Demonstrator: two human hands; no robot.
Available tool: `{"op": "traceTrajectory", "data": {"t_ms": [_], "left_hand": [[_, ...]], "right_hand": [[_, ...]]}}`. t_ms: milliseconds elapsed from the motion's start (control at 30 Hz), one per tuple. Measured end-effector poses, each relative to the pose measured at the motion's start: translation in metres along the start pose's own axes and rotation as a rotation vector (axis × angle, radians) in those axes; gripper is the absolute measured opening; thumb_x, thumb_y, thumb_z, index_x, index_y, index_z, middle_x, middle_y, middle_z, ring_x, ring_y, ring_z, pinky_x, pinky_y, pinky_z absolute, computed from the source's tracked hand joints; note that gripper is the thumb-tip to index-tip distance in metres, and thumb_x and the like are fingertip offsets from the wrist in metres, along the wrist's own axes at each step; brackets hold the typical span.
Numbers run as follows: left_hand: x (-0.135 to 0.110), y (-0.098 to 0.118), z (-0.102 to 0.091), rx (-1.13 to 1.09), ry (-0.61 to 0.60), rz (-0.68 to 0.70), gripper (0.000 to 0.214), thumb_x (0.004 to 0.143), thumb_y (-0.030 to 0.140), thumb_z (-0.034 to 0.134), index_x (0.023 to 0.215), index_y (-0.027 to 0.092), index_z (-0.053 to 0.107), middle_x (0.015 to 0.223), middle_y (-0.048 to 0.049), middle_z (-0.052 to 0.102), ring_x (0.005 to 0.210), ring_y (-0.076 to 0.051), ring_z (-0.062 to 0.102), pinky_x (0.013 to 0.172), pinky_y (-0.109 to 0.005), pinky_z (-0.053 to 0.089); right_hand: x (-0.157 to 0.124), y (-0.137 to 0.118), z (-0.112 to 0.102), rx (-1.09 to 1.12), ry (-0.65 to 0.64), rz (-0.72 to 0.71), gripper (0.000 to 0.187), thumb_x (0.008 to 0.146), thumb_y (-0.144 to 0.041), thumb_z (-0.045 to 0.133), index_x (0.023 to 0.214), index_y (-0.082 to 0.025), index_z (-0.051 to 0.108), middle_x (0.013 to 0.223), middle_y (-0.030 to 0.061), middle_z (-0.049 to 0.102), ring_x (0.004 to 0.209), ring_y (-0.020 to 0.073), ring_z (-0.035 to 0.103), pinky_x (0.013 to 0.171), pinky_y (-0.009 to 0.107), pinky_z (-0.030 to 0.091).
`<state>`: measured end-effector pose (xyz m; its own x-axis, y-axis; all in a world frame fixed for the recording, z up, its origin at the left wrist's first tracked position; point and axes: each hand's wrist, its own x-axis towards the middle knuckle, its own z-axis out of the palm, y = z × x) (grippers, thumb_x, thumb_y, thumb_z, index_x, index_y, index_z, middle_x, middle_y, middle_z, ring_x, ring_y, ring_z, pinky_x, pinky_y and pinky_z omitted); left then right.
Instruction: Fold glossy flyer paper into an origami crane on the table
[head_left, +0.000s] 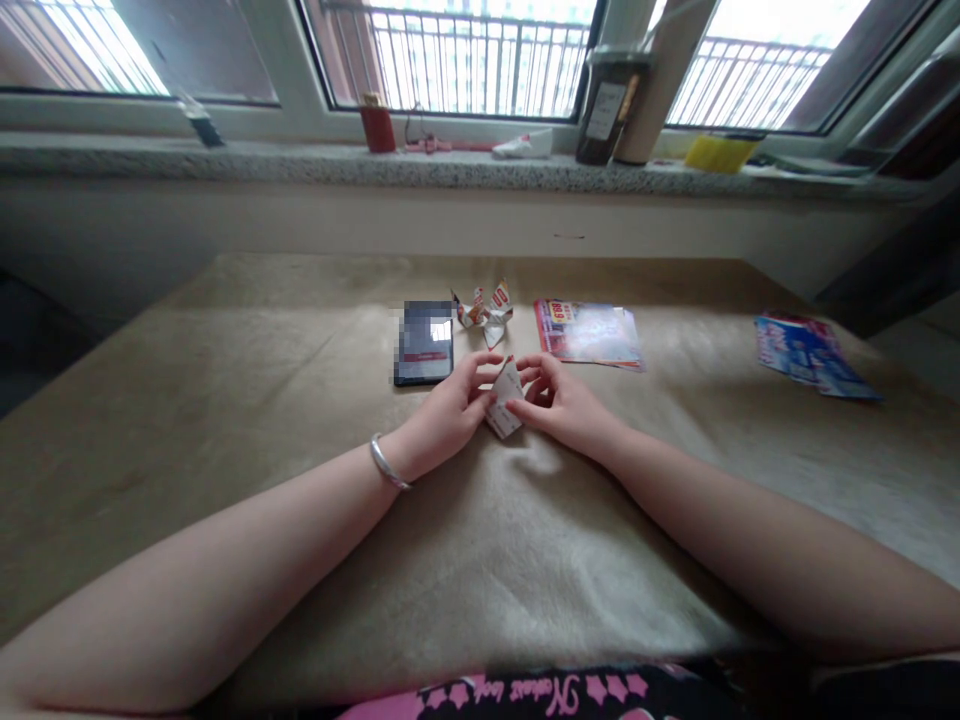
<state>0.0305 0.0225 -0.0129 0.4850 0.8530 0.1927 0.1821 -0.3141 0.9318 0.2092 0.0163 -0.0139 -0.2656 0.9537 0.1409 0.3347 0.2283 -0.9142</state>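
Observation:
A small folded piece of printed paper sits between both hands at the middle of the table. My left hand, with a silver bangle on its wrist, pinches the paper's left side. From the right, my right hand grips the other side with bent fingers. Just behind them lies a finished folded paper figure in red and white. The table is covered with a beige cloth.
A dark phone lies left of the paper figure. A printed flyer lies to the right, and another flyer sits near the right edge. The window sill behind holds a red cup, a dark jar and a yellow object.

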Motion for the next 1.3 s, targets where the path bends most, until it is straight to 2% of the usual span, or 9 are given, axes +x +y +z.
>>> {"op": "traceTrajectory", "data": {"t_ms": [133, 233, 300, 433, 567, 700, 900, 1067, 1300], "left_hand": [[-0.001, -0.004, 0.0, 0.087, -0.028, 0.017, 0.033, 0.085, 0.013, 0.05, 0.117, 0.014, 0.045, 0.114, -0.0127, 0.06, 0.09, -0.016, 0.064, 0.076, -0.03, 0.054], [-0.002, -0.005, -0.003, 0.272, -0.039, 0.151, 0.036, 0.083, 0.013, 0.055, 0.119, 0.016, 0.049, 0.127, -0.0145, 0.05, 0.098, -0.017, 0.062, 0.083, -0.033, 0.053], [-0.002, -0.005, -0.006, 0.44, -0.022, 0.266, 0.03, 0.083, 0.013, 0.055, 0.112, 0.017, 0.056, 0.132, -0.0134, 0.044, 0.106, -0.018, 0.058, 0.09, -0.034, 0.051], [-0.001, -0.004, -0.011, 0.635, -0.043, 0.375, 0.016, 0.085, 0.015, 0.055, 0.099, 0.016, 0.062, 0.113, -0.0093, 0.054, 0.103, -0.017, 0.057, 0.089, -0.034, 0.051], [-0.001, -0.003, -0.013, 0.746, -0.077, 0.413, 0.013, 0.087, 0.015, 0.052, 0.097, 0.015, 0.061, 0.111, -0.0088, 0.057, 0.097, -0.016, 0.059, 0.085, -0.031, 0.052], [-0.002, 0.002, -0.012, 0.851, -0.146, 0.41, 0.014, 0.09, 0.017, 0.047, 0.093, 0.014, 0.061, 0.102, -0.0075, 0.061, 0.088, -0.015, 0.061, 0.079, -0.028, 0.052], [-0.005, 0.005, -0.011, 0.97, -0.2, 0.398, 0.018, 0.092, 0.019, 0.044, 0.096, 0.013, 0.06, 0.101, -0.0091, 0.062, 0.091, -0.017, 0.061, 0.08, -0.029, 0.051], [-0.007, 0.007, -0.012, 1.08, -0.219, 0.446, 0.022, 0.092, 0.019, 0.046, 0.108, 0.016, 0.06, 0.104, -0.0084, 0.063, 0.092, -0.018, 0.061, 0.08, -0.031, 0.052], [-0.009, 0.008, -0.016, 1.144, -0.286, 0.532, 0.025, 0.092, 0.018, 0.045, 0.109, 0.014, 0.061, 0.113, -0.0095, 0.063, 0.101, -0.02, 0.06, 0.087, -0.034, 0.052]], "right_hand": [[-0.001, 0.004, -0.002, -0.077, -0.056, 0.027, 0.046, 0.073, -0.027, 0.063, 0.114, -0.02, 0.044, 0.08, -0.0026, 0.057, 0.059, 0.0092, 0.05, 0.053, 0.023, 0.04], [0.002, 0.009, -0.005, -0.134, -0.018, 0.026, 0.046, 0.073, -0.029, 0.063, 0.114, -0.019, 0.046, 0.075, -0.0037, 0.054, 0.057, 0.0094, 0.049, 0.053, 0.024, 0.039], [0.003, 0.012, -0.007, -0.162, 0.002, 0.016, 0.045, 0.073, -0.031, 0.064, 0.113, -0.018, 0.046, 0.072, -0.0044, 0.053, 0.056, 0.0095, 0.048, 0.054, 0.024, 0.038], [0.004, 0.016, -0.007, -0.185, 0.045, 0.001, 0.037, 0.074, -0.034, 0.063, 0.103, -0.019, 0.046, 0.069, -0.0048, 0.054, 0.056, 0.0099, 0.047, 0.054, 0.023, 0.037], [0.003, 0.016, -0.007, -0.28, 0.094, 0.001, 0.025, 0.074, -0.035, 0.062, 0.089, -0.02, 0.048, 0.07, -0.0044, 0.054, 0.056, 0.0097, 0.047, 0.054, 0.023, 0.037], [0.001, 0.01, -0.007, -0.451, 0.058, -0.031, 0.018, 0.075, -0.035, 0.063, 0.08, -0.021, 0.055, 0.067, -0.0038, 0.053, 0.057, 0.0101, 0.047, 0.056, 0.023, 0.035], [-0.001, 0.005, -0.008, -0.608, 0.016, -0.138, 0.027, 0.071, -0.039, 0.068, 0.088, -0.021, 0.059, 0.075, -0.0011, 0.055, 0.066, 0.0122, 0.049, 0.059, 0.023, 0.037], [0.001, 0.009, -0.01, -0.616, 0.003, -0.129, 0.029, 0.07, -0.04, 0.069, 0.089, -0.02, 0.061, 0.081, 0.0011, 0.056, 0.072, 0.0134, 0.053, 0.065, 0.024, 0.041], [0.001, 0.008, -0.01, -0.647, -0.019, -0.106, 0.035, 0.066, -0.044, 0.072, 0.091, -0.021, 0.063, 0.083, 0.0019, 0.057, 0.074, 0.0146, 0.054, 0.067, 0.026, 0.042]]}}
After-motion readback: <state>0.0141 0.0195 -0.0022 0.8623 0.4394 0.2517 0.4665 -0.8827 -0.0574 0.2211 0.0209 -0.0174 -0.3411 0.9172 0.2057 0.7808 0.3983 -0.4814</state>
